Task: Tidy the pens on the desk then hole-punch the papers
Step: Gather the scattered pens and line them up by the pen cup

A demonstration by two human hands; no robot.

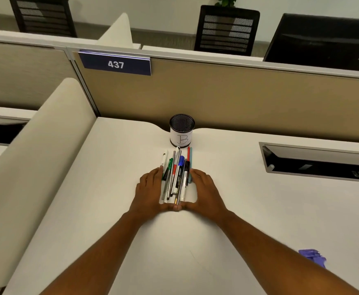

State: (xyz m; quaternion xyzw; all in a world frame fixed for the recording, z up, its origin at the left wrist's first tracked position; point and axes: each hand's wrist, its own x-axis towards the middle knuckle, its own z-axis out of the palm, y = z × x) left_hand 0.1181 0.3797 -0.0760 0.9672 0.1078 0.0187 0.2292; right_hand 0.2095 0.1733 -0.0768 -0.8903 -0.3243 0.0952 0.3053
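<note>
Beside pens [175, 177], mesh cup [182, 130].

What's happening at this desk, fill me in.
A person is squaring up a bundle of pens lying flat on the desk. The left hand and right hand press in on either side of it, thumbs meeting at the near end. The mesh pen cup marked B stands just beyond, with no pens showing in it. No papers are in sight.
</note>
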